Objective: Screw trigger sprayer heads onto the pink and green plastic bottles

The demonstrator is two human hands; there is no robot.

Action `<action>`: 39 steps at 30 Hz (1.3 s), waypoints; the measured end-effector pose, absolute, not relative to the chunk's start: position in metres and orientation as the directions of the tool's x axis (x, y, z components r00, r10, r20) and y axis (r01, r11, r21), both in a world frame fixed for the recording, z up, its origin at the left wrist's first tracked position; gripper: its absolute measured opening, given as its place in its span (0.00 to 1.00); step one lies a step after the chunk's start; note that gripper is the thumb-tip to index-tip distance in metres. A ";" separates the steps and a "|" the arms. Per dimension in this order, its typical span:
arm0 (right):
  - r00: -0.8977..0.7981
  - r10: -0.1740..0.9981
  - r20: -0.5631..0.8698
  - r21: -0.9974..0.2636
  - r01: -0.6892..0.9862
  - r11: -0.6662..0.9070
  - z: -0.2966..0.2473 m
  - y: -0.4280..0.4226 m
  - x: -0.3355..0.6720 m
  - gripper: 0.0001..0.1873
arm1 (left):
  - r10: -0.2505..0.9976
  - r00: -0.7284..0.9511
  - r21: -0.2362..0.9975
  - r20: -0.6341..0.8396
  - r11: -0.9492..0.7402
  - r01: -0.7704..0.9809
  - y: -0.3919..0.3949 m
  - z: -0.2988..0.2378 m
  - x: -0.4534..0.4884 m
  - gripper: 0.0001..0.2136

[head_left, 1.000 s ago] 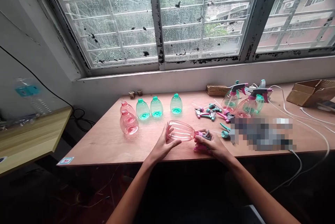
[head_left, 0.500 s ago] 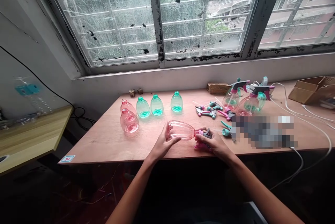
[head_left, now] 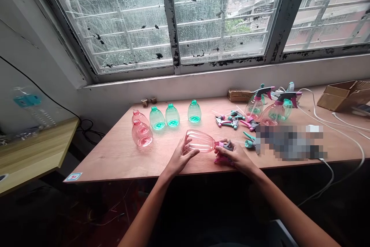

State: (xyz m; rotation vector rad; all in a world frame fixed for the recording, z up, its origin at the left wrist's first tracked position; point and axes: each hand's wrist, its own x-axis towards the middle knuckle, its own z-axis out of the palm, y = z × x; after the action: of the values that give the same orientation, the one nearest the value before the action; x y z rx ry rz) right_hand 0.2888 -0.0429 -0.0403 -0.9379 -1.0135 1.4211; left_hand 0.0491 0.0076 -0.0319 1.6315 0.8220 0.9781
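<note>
A clear pink spray bottle (head_left: 200,141) lies on its side between my hands, base to the left and neck to the right. My left hand (head_left: 182,153) grips it around the base, thumb toward me. At the neck, my right hand (head_left: 233,155) is closed on the pink and grey spray head (head_left: 221,159), whose trigger side points toward me; the fingers partly hide it. Just right of that hand lies a teal-collared spray head (head_left: 251,143). Several more spray heads (head_left: 227,122) are heaped behind it.
Several open-necked bottles stand at left, pink (head_left: 142,133) and green (head_left: 172,116). Assembled spray bottles (head_left: 271,114) stand at the back right, near an open cardboard box (head_left: 341,96). White cables (head_left: 343,129) cross the right side of the table (head_left: 115,162). A blurred patch covers something there.
The view has shifted slightly. Both hands keep their hold on the pink bottle and its spray head, with almost no visible movement.
</note>
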 end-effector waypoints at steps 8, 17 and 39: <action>-0.072 0.997 -0.029 -0.939 -0.341 -0.052 -0.039 -0.044 0.289 0.22 | 0.839 0.472 0.942 0.270 -0.331 0.049 0.009 -0.034 0.048 0.47; -0.102 0.995 -0.012 -0.937 -0.346 -0.047 -0.042 -0.042 0.291 0.22 | 0.888 0.420 0.968 0.189 -0.240 0.072 0.007 -0.027 0.051 0.38; -0.085 0.996 -0.026 -0.951 -0.306 -0.051 -0.036 -0.045 0.286 0.22 | 0.866 0.429 0.948 0.258 -0.313 0.061 0.003 -0.028 0.049 0.48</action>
State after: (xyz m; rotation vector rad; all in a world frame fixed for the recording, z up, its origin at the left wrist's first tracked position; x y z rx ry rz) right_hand 0.2865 -0.0446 -0.0361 -0.9631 -1.0111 1.4274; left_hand 0.0494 0.0029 -0.0282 1.6922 0.8132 1.0180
